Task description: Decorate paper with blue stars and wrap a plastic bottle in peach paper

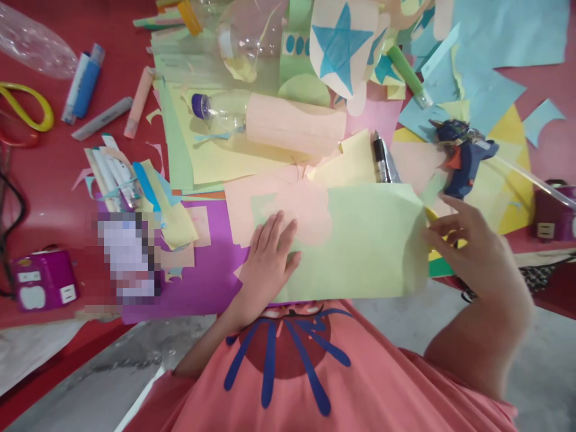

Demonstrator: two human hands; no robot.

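Note:
A light green sheet (369,246) lies in front of me at the table's near edge, its right end curving up slightly. My left hand (273,252) rests flat on its left part, fingers spread, beside a pale pink paper cutout (308,213). At the right end of the sheet, my right hand (465,240) has thumb and fingers pinched together near the paper's edge; a bit of something yellow shows at the fingertips. What it grips is too small to make out.
A bottle wrapped in pink paper (294,123) lies beyond the sheet. A pen (380,157) and a blue glue gun (465,157) are behind it. Markers (112,171), a phone (128,258) and yellow scissors (42,114) lie left. Paper scraps surround them.

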